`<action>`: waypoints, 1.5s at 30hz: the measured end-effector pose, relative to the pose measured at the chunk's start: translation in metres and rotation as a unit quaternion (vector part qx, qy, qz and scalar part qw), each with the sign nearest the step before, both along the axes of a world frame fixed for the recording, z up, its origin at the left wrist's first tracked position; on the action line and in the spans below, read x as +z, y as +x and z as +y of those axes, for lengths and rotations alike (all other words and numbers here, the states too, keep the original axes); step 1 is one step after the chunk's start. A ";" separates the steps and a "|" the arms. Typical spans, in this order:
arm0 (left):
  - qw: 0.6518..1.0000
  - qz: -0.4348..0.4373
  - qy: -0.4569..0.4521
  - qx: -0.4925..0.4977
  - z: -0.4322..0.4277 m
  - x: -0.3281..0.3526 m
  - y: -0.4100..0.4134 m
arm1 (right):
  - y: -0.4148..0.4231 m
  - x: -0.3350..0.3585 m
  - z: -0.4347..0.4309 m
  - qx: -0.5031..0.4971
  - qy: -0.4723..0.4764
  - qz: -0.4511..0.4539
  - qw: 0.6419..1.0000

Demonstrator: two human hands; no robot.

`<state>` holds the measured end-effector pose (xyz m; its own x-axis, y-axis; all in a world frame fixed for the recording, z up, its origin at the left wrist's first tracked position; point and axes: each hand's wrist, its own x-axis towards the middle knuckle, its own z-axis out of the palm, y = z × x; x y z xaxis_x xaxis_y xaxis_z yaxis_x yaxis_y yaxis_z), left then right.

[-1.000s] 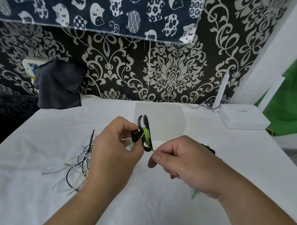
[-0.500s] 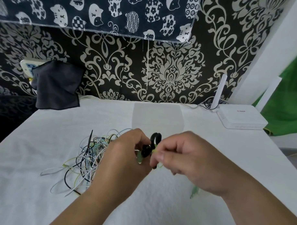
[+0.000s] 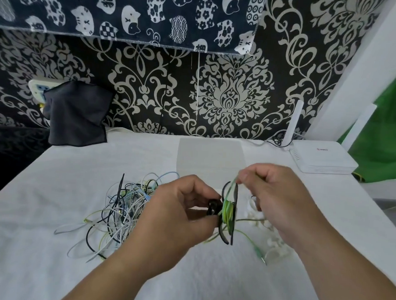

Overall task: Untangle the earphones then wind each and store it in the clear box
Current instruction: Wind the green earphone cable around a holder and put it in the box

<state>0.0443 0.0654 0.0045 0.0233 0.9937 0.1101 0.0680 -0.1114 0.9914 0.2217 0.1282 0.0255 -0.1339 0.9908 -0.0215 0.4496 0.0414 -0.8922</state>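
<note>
Left hand (image 3: 179, 216), centre frame, fingers curled, pinching the black earbud end of the green earphones (image 3: 228, 212). Right hand (image 3: 278, 197), just right of it, thumb and forefinger closed on the green cord at the top of the bundle. Both hands raised above the white table (image 3: 43, 245).

- Earphones held between the two hands, centre of frame; green cord wound in a small coil between two black ear hooks standing roughly upright.
- Loose tail of the cord ran down and right to the green plug (image 3: 259, 256), low over the cloth; could not tell whether it touched.
- Under the right wrist: white pieces inside what looked like the clear box (image 3: 275, 253); outline faint, mostly hidden by the hand.
- Left of centre, behind the left hand: tangled cables (image 3: 123, 212), white, black, pale blue and yellow-green, lying on the table.
- Far right edge of the table: white router (image 3: 324, 158) with an upright antenna.
- Far left, on the wall: dark cloth (image 3: 77, 114) draped over a wall socket (image 3: 36, 87).
- Upper left: cat-print fabric (image 3: 130, 12) hung across the damask wallpaper.
</note>
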 end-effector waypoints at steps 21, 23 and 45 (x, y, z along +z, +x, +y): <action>0.977 0.104 -0.007 0.184 0.005 0.007 -0.018 | -0.013 0.012 -0.013 0.237 -0.131 -0.063 0.961; 0.969 0.152 0.011 0.194 0.003 0.006 -0.016 | -0.015 0.015 -0.016 0.252 -0.130 -0.056 0.957; 0.992 -0.113 0.006 0.046 -0.002 0.004 -0.002 | -0.010 0.004 -0.011 0.073 -0.069 -0.065 0.993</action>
